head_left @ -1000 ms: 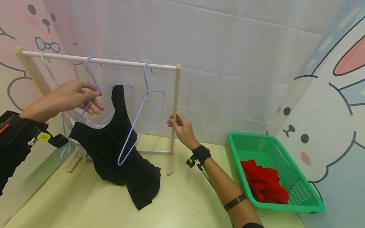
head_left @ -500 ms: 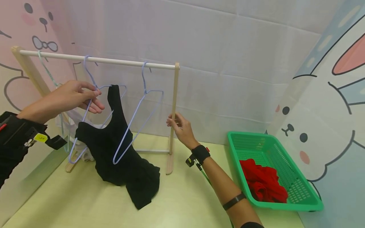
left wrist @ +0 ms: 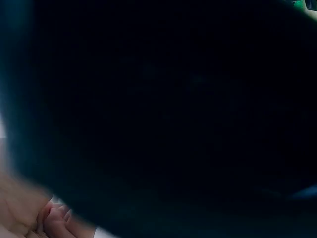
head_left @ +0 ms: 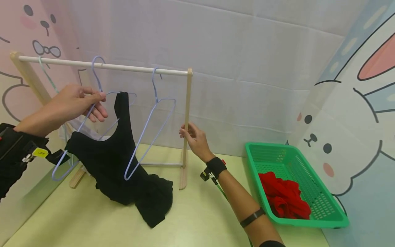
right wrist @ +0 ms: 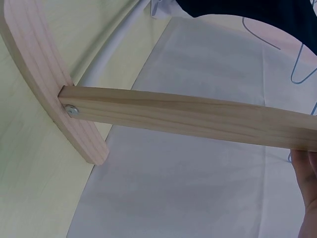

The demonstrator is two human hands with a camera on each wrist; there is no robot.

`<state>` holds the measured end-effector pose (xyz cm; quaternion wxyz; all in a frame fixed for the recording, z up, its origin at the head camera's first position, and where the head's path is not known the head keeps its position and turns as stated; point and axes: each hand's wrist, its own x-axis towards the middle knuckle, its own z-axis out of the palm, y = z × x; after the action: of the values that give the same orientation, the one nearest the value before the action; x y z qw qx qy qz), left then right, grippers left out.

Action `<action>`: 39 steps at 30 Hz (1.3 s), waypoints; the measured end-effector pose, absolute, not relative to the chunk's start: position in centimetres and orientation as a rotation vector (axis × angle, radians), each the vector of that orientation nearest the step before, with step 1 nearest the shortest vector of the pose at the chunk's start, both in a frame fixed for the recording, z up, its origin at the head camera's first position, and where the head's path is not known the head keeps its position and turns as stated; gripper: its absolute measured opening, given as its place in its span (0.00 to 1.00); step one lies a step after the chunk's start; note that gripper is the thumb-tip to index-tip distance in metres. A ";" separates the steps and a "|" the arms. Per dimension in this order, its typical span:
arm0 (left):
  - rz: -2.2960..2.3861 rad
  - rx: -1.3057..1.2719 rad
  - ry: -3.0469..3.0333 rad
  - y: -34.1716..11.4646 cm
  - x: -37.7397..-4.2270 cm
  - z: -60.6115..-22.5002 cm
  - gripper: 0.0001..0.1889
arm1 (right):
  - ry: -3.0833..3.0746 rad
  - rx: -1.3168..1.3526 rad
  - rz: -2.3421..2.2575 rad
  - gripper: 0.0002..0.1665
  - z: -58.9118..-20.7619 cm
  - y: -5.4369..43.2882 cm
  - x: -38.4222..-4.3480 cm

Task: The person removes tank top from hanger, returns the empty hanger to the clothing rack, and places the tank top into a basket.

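Left hand (head_left: 78, 102) pinches lavender wire hanger (head_left: 97, 81) bearing black cloth garment (head_left: 112, 164) at white rail (head_left: 129, 68) | right hand (head_left: 198, 141) grips wooden post (right wrist: 188, 115) | bare lavender wire hanger (head_left: 155, 90) (in front) overlaps garment | green plastic basket (head_left: 274, 157) holds red cloth (head_left: 285, 198)

Head cam: high, facing forward and down; farthest, widest view, takes in rack (head_left: 129, 68), bench (head_left: 92, 219), basket (head_left: 308, 223). Right wrist cam: close on the rack's post (right wrist: 198, 116), rolled so it runs across frame, white sheet (right wrist: 198, 183) behind, right hand (right wrist: 307, 198) at right edge. Left wrist cam: mostly blocked, something dark at the lens; left hand (left wrist: 52, 220) lower left. Head and right wrist share post, right hand, black top (head_left: 108, 161).
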<state>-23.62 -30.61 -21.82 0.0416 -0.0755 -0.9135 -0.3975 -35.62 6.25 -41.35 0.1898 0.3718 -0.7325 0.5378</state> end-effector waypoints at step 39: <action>-1.220 -0.153 -2.636 -30.4 -22.0 -20.8 0.25 | -2.038 1.080 1.507 0.05 -41.1 6.0 -35.8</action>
<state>-22.04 -30.40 -20.79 0.1164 -0.0522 -0.9001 -0.4165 -35.77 5.99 -41.10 0.1917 0.3847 -0.7260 0.5369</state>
